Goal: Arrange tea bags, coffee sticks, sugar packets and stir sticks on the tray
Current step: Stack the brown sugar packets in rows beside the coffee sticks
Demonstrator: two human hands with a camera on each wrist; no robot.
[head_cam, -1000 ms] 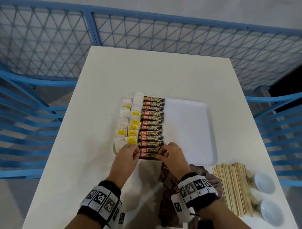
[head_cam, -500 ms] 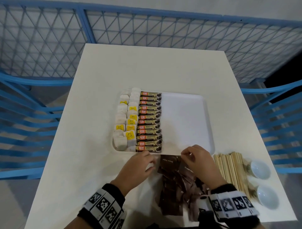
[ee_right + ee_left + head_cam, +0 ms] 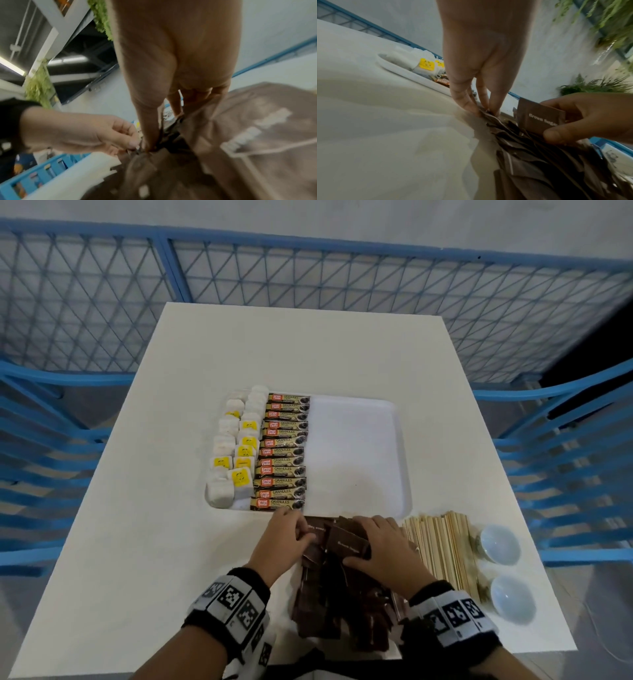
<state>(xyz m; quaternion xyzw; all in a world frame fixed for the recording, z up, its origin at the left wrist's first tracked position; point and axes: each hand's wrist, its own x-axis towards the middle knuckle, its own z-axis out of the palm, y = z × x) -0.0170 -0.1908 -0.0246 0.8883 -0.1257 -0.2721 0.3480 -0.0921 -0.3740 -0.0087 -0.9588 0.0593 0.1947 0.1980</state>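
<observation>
The white tray (image 3: 359,453) holds tea bags (image 3: 236,453) along its left side and a column of coffee sticks (image 3: 284,453) beside them; its right half is bare. A pile of brown sugar packets (image 3: 335,597) lies on the table just in front of the tray. My left hand (image 3: 303,534) pinches the edge of a packet (image 3: 488,116) at the pile's far left. My right hand (image 3: 356,542) holds one brown sugar packet (image 3: 537,119) upright between thumb and fingers. Wooden stir sticks (image 3: 442,546) lie to the right of the pile.
Two small white bowls (image 3: 500,544) (image 3: 512,599) stand near the table's right front corner, beside the stir sticks. Blue chairs and a blue mesh fence surround the white table (image 3: 308,350).
Both hands left the nearest coffee sticks on the tray and drew back to the sugar packet pile. The right hand has picked up one packet.
</observation>
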